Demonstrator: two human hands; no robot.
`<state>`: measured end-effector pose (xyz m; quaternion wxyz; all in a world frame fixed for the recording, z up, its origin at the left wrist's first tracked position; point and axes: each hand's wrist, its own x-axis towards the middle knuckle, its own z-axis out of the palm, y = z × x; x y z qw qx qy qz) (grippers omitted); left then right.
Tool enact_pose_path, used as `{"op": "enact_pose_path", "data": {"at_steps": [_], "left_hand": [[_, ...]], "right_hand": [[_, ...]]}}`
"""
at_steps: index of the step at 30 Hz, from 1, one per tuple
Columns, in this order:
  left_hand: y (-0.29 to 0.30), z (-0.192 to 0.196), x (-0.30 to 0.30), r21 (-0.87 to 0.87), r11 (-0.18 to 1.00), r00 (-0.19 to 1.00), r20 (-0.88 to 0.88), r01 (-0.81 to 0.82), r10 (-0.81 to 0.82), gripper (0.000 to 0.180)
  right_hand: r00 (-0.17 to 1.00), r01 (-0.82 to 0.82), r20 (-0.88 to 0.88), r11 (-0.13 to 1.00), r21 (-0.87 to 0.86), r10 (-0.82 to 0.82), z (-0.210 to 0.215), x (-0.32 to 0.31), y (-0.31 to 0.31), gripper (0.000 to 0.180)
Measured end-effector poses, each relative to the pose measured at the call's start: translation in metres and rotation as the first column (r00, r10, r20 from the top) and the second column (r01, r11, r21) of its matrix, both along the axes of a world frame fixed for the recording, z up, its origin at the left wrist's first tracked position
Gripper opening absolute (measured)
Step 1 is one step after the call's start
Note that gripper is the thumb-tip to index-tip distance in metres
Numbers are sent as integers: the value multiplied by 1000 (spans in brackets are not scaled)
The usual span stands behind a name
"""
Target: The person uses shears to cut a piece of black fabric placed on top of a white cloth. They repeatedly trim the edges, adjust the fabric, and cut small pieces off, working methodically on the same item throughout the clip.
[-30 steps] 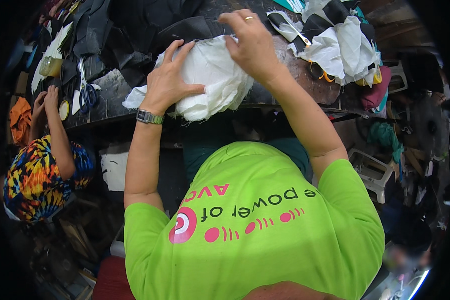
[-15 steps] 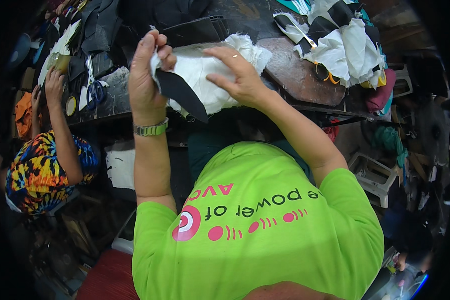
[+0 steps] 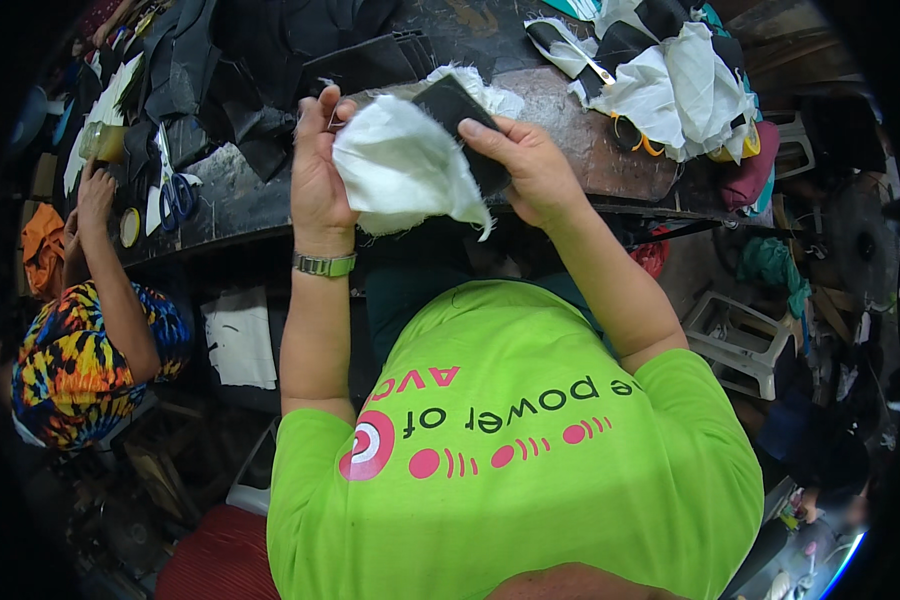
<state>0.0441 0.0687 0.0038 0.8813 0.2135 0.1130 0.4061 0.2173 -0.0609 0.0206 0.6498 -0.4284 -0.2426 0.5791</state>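
Note:
My left hand [image 3: 322, 165] is raised over the bench edge, fingers curled at the left side of a white cloth piece [image 3: 400, 165] with frayed edges; its thumb is hidden behind the cloth. In my right hand [image 3: 532, 165] is a flat black fabric piece [image 3: 457, 112], pinched with the thumb on top. The black piece overlaps the upper right of the white cloth; whether they are joined I cannot tell. More frayed white cloth [image 3: 490, 97] lies behind them on the bench.
Black fabric pieces [image 3: 260, 50] cover the far left of the dark bench [image 3: 230, 205], near blue-handled scissors [image 3: 177, 195]. A brown board [image 3: 620, 160] lies to the right, beside white scraps [image 3: 660, 90] and orange-handled scissors [image 3: 642, 140]. Another person's arm [image 3: 110, 230] reaches in at left.
The black piece has gone from hanging below my left hand to my right hand. The white cloth is now lifted and spread between both hands. My right hand has moved right and closed.

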Motion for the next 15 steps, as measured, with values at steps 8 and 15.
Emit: {"op": "enact_pose_path", "data": {"at_steps": [8,15], "left_hand": [[-8,34,-10,700,688,811,-508,191,291,28],[-31,48,-14,759,468,706,-626,453,331,30]], "right_hand": [[195,-183,888,874,449,-416,26,10,0,24],[469,44,771,883,468,-432,35,8,-4,28]]}}
